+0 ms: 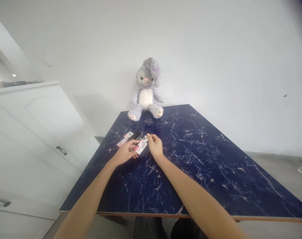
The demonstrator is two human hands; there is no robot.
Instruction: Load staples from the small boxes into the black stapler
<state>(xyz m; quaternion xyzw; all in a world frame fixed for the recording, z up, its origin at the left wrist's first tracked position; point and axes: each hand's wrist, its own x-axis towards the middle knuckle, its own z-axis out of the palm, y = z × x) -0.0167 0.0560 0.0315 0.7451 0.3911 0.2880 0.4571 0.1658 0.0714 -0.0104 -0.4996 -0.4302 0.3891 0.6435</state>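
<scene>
My left hand [126,151] and my right hand [155,146] meet over the dark blue marble table [203,159], both closed on a small white and red packet [141,146]. The left fingers pinch its lower left side, the right fingers pinch its upper right corner. Just beyond the hands a second white and red packet [124,139] with a black item [135,135] lies flat on the table.
A grey and white plush toy [146,89] sits at the table's far edge against the white wall. A white cabinet [36,132] with dark handles stands to the left of the table. My legs show under the table's near edge.
</scene>
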